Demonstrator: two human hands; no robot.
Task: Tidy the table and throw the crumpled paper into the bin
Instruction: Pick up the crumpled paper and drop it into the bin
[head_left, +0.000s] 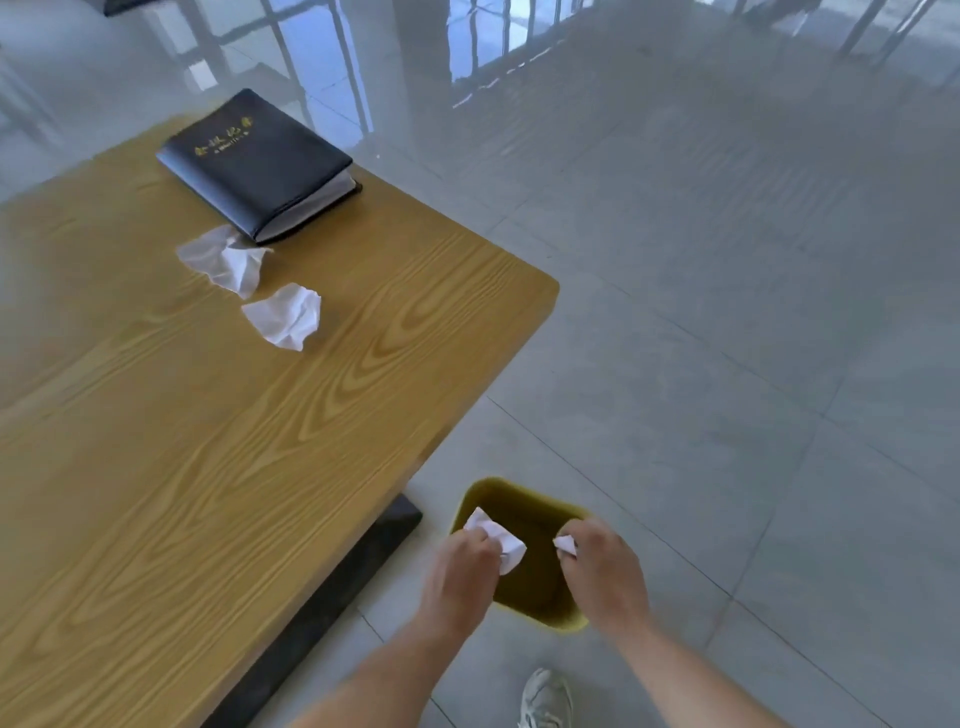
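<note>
Above floor bin (521, 505), left hand (458, 576) and right hand (604, 570) grip paper (500, 536).

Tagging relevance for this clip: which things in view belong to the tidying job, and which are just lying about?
Job: left hand gripping crumpled paper; right hand gripping small wad; near paper ball and far tissue on wooden table; olive bin.
Just lying about: black notebook, unless straightened; person's sneaker.

The wooden table (182, 493) holds a black notebook (254, 161), a loose tissue (223, 260), a crumpled paper (285, 317).
</note>
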